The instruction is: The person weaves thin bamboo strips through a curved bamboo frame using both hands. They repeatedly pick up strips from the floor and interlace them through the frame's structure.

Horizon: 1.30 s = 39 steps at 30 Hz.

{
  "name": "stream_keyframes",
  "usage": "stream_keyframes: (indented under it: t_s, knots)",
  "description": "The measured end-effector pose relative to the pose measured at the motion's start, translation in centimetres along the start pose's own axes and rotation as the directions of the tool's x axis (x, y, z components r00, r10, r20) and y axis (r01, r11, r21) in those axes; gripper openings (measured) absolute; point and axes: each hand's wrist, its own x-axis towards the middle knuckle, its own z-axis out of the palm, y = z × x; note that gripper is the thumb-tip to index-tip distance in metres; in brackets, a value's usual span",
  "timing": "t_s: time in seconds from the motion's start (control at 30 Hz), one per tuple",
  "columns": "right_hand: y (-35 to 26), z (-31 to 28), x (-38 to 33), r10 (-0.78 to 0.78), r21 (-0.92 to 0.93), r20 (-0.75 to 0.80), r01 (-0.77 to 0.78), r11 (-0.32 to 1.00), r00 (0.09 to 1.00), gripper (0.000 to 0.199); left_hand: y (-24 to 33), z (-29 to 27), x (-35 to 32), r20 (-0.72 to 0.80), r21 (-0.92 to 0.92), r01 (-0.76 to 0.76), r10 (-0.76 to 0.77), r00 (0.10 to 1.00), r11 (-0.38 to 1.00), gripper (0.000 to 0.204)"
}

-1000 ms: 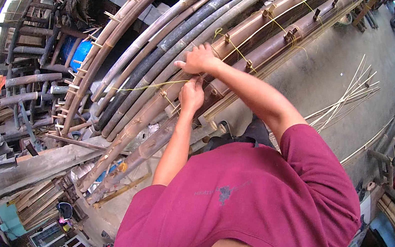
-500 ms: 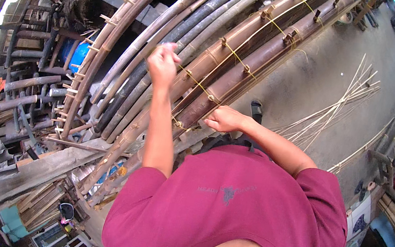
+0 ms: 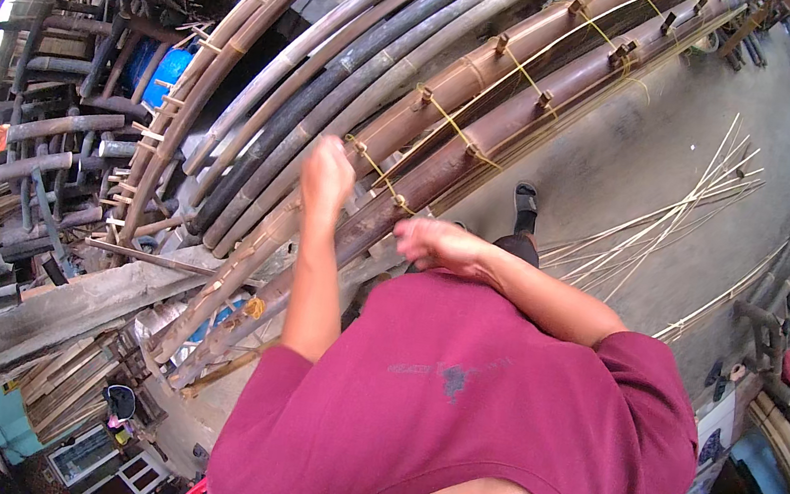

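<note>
Yellow cord (image 3: pixel 380 176), likely limp and best pinched near an end, crosses bamboo poles (image 3: pixel 463 83) beside clenched left hand (image 3: pixel 327 177) and half-curled right hand (image 3: pixel 440 246), contents unclear.

Yellow cord (image 3: pixel 449 121) spans pegs (image 3: pixel 501 45) on two brown bamboo poles (image 3: pixel 464 79) lying side by side.
</note>
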Motion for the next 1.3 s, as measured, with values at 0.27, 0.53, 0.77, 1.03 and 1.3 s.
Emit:
stream_keyframes:
  t_s: [0.27,0.53,0.77,1.03,1.3]
  knots:
    - [-9.5,13.2,5.4,-0.508,-0.796,0.35,0.536,0.282,0.787,0.041,-0.4,5.4,-6.8,0.096,-0.277,0.053,-0.027,0.995,0.959,0.017]
    - [-16.0,7.0,10.5,-0.379,-0.889,0.173,0.31,0.338,0.909,0.053,-1.0,5.0,-6.8,-0.041,-0.299,-0.163,0.158,0.987,0.94,0.032]
    - [-0.5,0.7,1.0,-0.141,-0.957,0.274,0.254,-0.142,0.951,0.051,-0.7,4.6,-6.1,-0.047,-0.291,-0.203,0.198,0.979,0.935,0.022]
    - [-0.6,-1.6,1.4,-0.284,-0.34,0.234,0.352,0.872,0.93,0.052,-1.6,1.9,8.5,-0.331,-0.273,-0.277,0.181,0.926,0.921,0.028]
    - [2.7,-25.2,-14.1,-0.215,0.633,-0.699,0.73,0.256,0.682,0.039,4.8,2.8,15.3,0.413,0.452,-0.243,0.041,0.91,0.858,0.049]
